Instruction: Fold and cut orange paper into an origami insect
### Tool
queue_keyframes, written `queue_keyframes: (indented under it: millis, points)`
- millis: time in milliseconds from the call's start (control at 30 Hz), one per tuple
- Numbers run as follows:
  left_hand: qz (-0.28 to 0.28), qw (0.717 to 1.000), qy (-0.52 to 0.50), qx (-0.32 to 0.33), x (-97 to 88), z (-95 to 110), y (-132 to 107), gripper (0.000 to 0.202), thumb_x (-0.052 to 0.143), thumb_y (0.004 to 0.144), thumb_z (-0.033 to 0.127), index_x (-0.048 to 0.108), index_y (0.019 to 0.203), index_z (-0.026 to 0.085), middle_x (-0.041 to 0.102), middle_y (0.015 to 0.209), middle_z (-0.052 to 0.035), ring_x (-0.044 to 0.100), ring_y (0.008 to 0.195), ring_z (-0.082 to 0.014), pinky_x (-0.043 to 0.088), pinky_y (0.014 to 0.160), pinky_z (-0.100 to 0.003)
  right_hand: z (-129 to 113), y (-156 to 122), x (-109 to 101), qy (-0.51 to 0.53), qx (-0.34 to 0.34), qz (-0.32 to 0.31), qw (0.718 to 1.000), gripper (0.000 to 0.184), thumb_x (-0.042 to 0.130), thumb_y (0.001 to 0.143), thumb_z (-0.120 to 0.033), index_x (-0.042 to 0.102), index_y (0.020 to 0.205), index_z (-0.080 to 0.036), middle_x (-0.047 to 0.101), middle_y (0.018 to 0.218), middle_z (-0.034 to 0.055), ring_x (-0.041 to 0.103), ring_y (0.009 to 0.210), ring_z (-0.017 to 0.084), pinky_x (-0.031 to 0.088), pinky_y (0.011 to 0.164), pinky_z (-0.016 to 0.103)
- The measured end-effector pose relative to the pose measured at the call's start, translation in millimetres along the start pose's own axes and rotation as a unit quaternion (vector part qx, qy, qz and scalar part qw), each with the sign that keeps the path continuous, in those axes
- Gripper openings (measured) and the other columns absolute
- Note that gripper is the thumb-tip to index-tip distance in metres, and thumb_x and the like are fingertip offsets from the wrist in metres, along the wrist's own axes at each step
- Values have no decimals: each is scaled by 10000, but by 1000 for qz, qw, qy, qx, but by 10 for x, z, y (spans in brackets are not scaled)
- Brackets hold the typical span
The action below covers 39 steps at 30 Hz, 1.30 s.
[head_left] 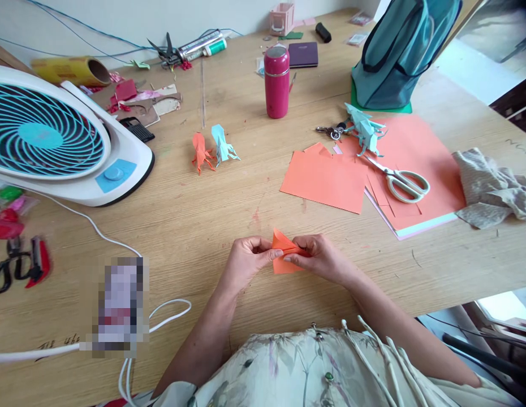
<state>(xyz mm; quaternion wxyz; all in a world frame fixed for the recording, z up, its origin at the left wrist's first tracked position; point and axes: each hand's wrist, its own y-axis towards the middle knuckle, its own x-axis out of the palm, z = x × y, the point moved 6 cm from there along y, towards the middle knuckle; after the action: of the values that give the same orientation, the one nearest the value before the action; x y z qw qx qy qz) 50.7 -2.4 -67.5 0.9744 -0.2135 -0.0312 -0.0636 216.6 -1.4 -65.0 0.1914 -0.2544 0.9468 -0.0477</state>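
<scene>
folded orange paper shows in the head view, one piece, held between both hands just above the near part of the wooden table. the left hand pinches its left side, thumb laid over the front; the right hand pinches its right side in the same way, fingers curled in. each grip is narrow, closed on the paper.

as for writing, dark handwriting runs along the table at lower left but i can't make it out, and faint marks near the right edge are no clearer. lettering on the yellow roll and the hub of the fan is too small or blurred to read. a pixelated patch covers something by the white cable.

counting: one fan, one pink bottle, one purple notebook, one blue backpack. three folded figures: one small orange figure, one small pale blue figure beside it, and one larger blue figure near the keys. one pair of white-handled scissors lies on the orange sheets; one crumpled cloth is at their right.
</scene>
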Motion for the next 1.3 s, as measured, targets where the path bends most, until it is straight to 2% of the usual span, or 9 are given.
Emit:
queue_keyframes:
  millis: [233,567,900,1000,1133,1300]
  points:
    - [2,1000,-1,-3,-5,-26,11,352,951,497,367,756,683,140,744,691,-35,640,622,-137,521,630,-243,-25,13,-5,-14,1,-2,1000,442,605,870,-473,362,611,-209,326,588,-54,301,542,89,219,491,246]
    - [10,1000,-21,2,-21,-2,9,319,948,519,339,752,675,141,738,672,-22,636,609,-119,522,618,-225,-62,6,13,-64,-5,-6,998,411,599,871,-395,346,606,-207,332,578,-60,294,536,86,220,506,248]
    - [9,1000,-25,-3,-43,2,14,327,946,526,340,769,716,141,743,688,-27,661,648,-136,536,653,-233,-20,1,49,-68,-16,-25,997,364,593,884,-379,393,636,-202,366,606,-55,335,557,94,246,529,255]
    - [12,1000,-18,10,-63,16,14,353,935,555,321,777,813,140,753,737,-28,669,683,-135,534,678,-229,-3,-2,56,-77,-13,-29,997,364,600,874,-374,379,638,-204,360,609,-58,329,553,91,240,524,254]
    - [21,999,-2,35,-81,51,11,500,916,587,257,751,1049,161,715,704,22,620,626,-93,485,623,-191,3,-3,65,-77,-16,-32,996,378,600,875,-376,356,642,-207,345,610,-61,317,551,88,238,521,251]
    - [38,998,5,53,-102,96,-4,480,889,614,235,744,1065,154,684,711,27,603,648,-85,484,660,-196,-26,-12,68,-96,-28,-33,994,397,608,873,-340,323,630,-206,344,610,-63,301,557,89,234,532,255]
